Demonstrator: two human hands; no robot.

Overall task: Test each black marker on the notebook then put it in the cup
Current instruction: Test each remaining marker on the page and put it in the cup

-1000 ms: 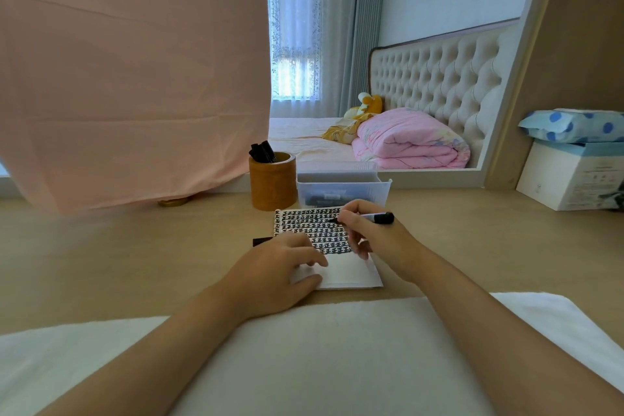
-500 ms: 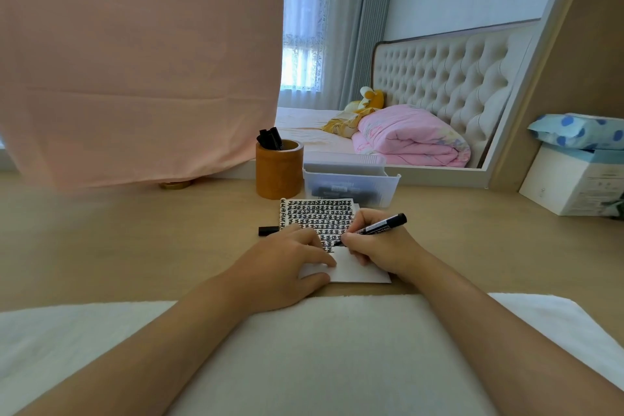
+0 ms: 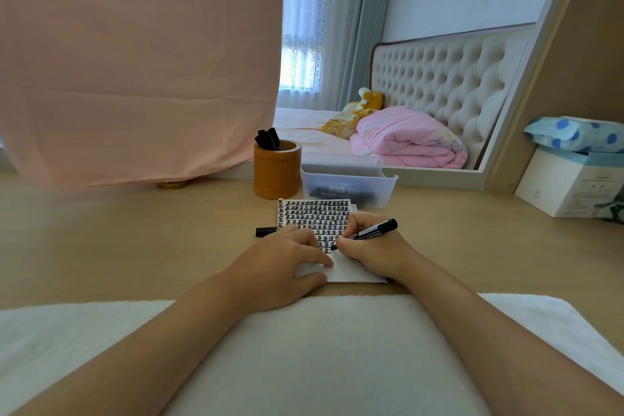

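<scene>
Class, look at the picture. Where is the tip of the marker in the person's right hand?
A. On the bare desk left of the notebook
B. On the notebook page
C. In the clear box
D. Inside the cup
B: the right hand holds the marker slanted, its tip down on the notebook at the end of the rows of black marks, well short of the cup behind.

I see a big pink cloth (image 3: 135, 61) hanging on the left, with a window (image 3: 300, 44) next to it. The bed (image 3: 304, 125) at the back has a folded pink blanket (image 3: 408, 135) and a yellow soft toy (image 3: 368, 101) on it. On the right of the surface (image 3: 118, 230) sits a white box (image 3: 567, 186) with a blue spotty pack (image 3: 574, 133) on top. A white towel (image 3: 320, 348) lies nearest me.
</scene>
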